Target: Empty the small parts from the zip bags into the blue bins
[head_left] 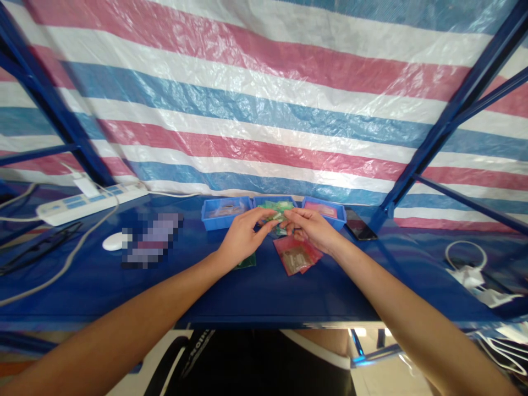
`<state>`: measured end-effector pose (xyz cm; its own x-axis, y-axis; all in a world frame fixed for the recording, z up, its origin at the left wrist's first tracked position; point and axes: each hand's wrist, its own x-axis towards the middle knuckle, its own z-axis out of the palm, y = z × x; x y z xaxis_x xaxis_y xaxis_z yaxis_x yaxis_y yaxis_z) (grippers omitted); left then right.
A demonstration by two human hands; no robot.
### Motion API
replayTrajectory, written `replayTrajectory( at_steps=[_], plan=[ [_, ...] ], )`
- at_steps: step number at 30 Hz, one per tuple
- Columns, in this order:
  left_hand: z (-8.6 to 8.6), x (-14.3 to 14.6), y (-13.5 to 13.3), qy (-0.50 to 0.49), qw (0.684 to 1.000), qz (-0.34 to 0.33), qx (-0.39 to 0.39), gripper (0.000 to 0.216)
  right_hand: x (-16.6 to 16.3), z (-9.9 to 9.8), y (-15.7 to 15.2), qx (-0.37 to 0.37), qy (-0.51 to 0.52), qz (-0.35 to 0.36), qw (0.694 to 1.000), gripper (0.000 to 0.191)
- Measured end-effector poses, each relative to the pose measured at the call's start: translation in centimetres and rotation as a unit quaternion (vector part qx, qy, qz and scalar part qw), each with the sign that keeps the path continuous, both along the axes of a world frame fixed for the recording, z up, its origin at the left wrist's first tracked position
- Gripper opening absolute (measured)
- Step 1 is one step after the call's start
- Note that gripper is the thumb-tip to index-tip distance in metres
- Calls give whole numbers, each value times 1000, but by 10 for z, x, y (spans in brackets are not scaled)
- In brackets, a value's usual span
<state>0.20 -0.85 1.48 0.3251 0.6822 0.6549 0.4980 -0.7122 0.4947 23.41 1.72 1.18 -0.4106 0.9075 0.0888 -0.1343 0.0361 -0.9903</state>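
Note:
My left hand and my right hand meet over the blue table, fingers pinched together on a small green packet held between them. Just behind the hands stand three small blue trays: the left tray, the middle tray with green packets in it, and the right tray with a reddish packet. Under my right wrist lie red translucent packets. A dark green packet peeks out below my left hand.
A white power strip with cables lies at the back left, a white mouse beside a blurred object. A black phone rests right of the trays. White cable and charger sit at the right. Striped tarp hangs behind blue frame posts.

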Motion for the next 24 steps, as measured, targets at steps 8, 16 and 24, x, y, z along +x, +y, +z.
replayTrajectory(
  at_steps=[8,16,24],
  plan=[
    [-5,3,1,-76,992,-45,-91,42,0,-2,0,103,-20,7,995,37],
    [-5,3,0,-26,996,-49,-64,46,-1,-2,1,83,-32,-14,996,40],
    [0,7,-5,56,995,-60,51,49,5,-4,3,69,12,16,997,47]
  ],
)
